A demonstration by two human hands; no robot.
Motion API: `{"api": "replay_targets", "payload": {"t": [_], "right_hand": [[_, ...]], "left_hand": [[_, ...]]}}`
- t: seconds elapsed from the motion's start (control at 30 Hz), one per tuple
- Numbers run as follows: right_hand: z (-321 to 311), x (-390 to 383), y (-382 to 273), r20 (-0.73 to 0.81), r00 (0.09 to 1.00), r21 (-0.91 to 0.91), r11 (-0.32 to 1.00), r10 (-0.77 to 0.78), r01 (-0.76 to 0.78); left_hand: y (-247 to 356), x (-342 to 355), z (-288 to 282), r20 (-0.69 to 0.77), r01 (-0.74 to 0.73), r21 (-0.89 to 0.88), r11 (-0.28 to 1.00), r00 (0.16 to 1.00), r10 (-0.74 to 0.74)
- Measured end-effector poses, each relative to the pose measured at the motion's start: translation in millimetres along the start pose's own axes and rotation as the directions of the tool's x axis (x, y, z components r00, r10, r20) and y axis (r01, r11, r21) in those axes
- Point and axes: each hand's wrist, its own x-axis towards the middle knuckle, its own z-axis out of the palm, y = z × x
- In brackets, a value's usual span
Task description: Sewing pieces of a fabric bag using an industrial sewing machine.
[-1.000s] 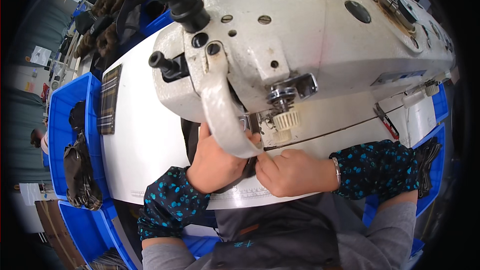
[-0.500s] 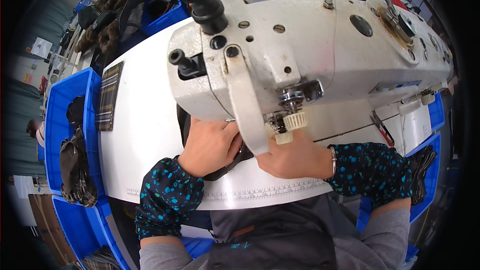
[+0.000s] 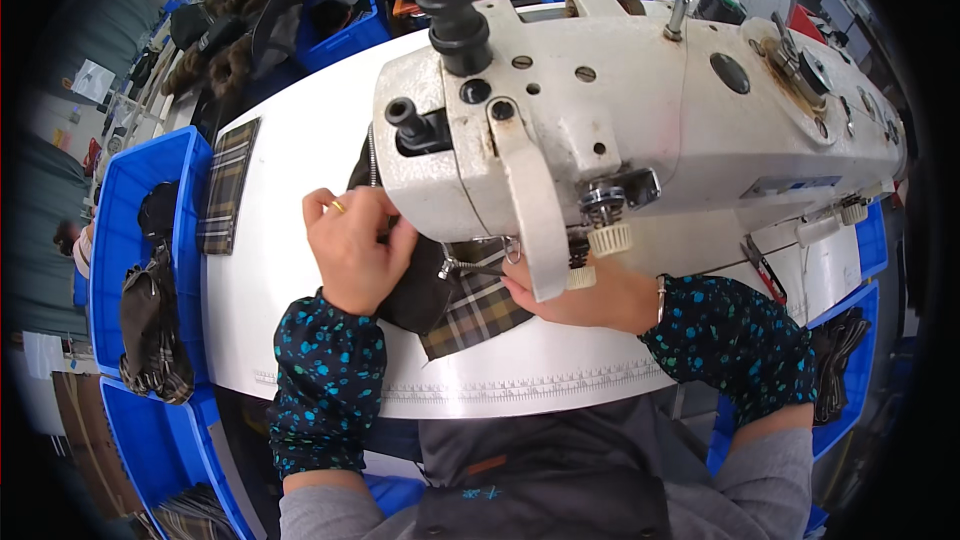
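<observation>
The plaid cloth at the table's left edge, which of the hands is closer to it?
Left. The left hand is right of that plaid cloth, not touching it; the right hand is much farther right.

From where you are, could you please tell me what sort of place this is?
Probably a sewing workshop: a white sewing machine stands over dark cloth with a zipper, and blue bins beside the table hold fabric pieces.

The cloth (image 3: 422, 302) is dark and brown-plaid, the sleeves (image 3: 325, 380) black with teal flecks.

Dark, part-plaid zippered cloth (image 3: 416, 296) lies partly beneath the sewing machine (image 3: 650, 110).
</observation>
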Motion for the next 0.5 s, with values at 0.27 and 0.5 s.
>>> {"api": "replay_targets", "payload": {"t": [0.27,0.5], "right_hand": [[-8.0,3.2,1.0,-0.086,0.991,0.001,0.994,-0.106,0.106],[-16.1,3.4,-1.2,-0.173,0.985,0.037,0.999,-0.01,0.017]], "left_hand": [[58.6,-24.8,0.8,0.253,-0.13,-0.293,0.947,0.945,0.208],[64.7,-23.9,1.4,0.456,-0.116,-0.061,0.991,0.88,0.131]]}}
